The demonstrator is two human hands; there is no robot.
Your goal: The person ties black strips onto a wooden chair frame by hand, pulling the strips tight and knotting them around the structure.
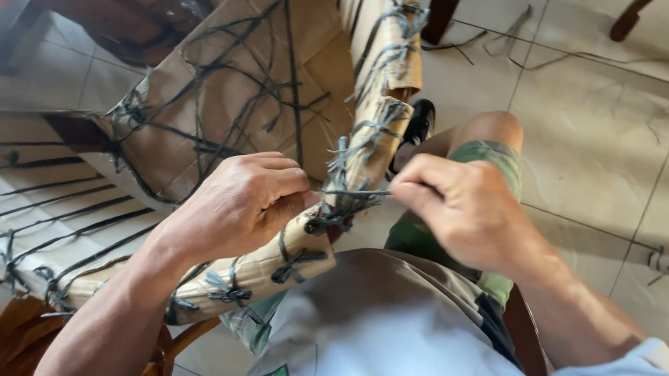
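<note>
Dark cords (29, 212) laced the cardboard-wrapped frame (264, 71) at left. The left hand (240, 202) curled closed against its wrapped edge (302, 251), and the right hand (458, 206) pinched a taut strap (355, 191) stretched between both hands, above the tiled floor (608, 144).

floor: pale tiled floor (607, 152), grout lines showing
on it, far: loose dark cord scraps (527, 46), wooden furniture legs (443, 7)
</note>
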